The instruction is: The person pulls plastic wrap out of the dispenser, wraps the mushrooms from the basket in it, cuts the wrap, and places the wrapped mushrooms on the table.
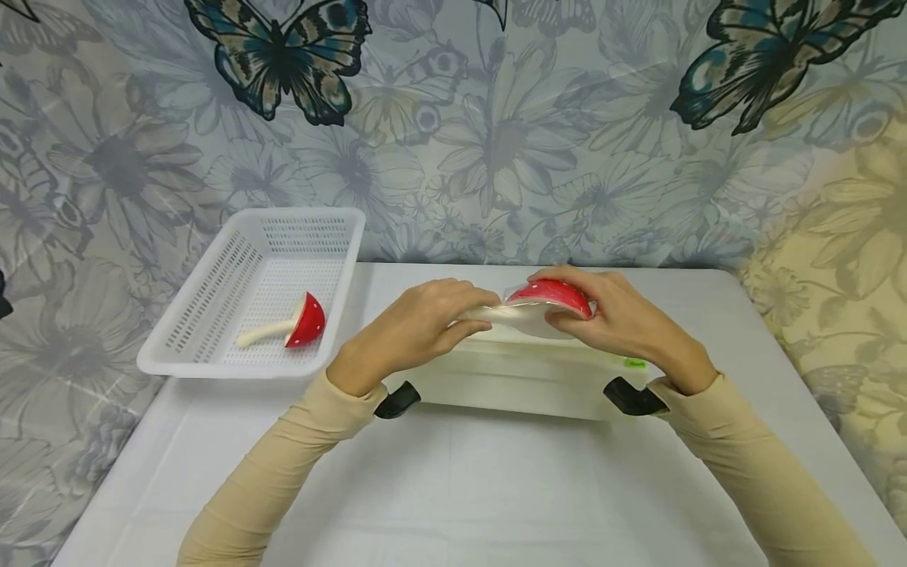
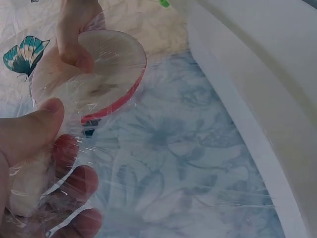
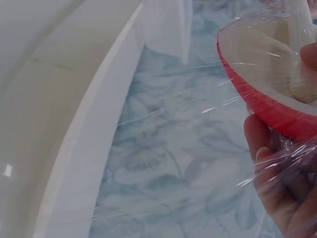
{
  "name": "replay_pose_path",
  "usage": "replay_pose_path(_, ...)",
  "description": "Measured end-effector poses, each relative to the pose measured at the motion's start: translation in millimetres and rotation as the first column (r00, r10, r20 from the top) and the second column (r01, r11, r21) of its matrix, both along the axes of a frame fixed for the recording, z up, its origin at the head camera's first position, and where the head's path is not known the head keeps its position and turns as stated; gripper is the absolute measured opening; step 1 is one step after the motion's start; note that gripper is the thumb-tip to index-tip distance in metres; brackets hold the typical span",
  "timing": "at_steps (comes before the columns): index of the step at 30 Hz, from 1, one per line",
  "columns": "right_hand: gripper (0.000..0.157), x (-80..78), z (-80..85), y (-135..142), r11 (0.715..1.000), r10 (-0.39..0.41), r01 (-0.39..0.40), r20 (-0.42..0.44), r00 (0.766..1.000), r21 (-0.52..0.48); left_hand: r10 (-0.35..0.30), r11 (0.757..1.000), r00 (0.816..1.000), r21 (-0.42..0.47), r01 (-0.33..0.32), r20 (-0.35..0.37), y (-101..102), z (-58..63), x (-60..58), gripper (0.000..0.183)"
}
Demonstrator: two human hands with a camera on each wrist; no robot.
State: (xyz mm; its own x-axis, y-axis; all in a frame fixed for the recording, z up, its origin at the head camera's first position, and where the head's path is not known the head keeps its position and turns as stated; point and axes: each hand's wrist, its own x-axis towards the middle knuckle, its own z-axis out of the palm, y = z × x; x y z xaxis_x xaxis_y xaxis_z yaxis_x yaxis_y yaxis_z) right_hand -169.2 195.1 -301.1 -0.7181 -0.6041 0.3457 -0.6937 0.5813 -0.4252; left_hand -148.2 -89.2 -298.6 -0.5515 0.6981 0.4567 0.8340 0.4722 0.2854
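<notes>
Both hands hold a red-capped toy mushroom (image 1: 549,291) with white dots, partly covered in clear plastic film (image 3: 233,101). My left hand (image 1: 418,323) grips the pale stem, thumb on one side and fingers curled round the other in the left wrist view. The right hand (image 1: 623,315) holds the cap by its rim, its thumb against the pale underside. Below the hands stands a long cream-white box (image 1: 510,390) with a small green tag (image 1: 635,363). In the wrist views the film stretches beside the mushroom; where it ends is hard to see.
At the left of the white-covered table (image 1: 453,488) stands a white perforated plastic basket (image 1: 234,370). A second red-capped mushroom (image 1: 306,321) lies in it. Behind the table hangs a backdrop (image 1: 496,157) with flowers and butterflies. Black wrist mounts (image 1: 398,400) show below both cuffs.
</notes>
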Motion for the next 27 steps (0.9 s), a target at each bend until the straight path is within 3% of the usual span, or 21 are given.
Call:
replay_pose_path(18,0.049,3.1,20.0,-0.5,1.0,-0.022,0.021,-0.055,0.998,-0.016,-0.026,0.998,0.996,0.061,0.032,-0.088,0.3,13.3,-1.7,0.028)
replay_pose_path(27,0.051,7.5,36.3,-1.9,1.0,-0.027,0.026,-0.028,0.999,-0.016,-0.022,0.997,0.994,0.077,0.03,-0.105,-0.6,24.8,1.5,0.029)
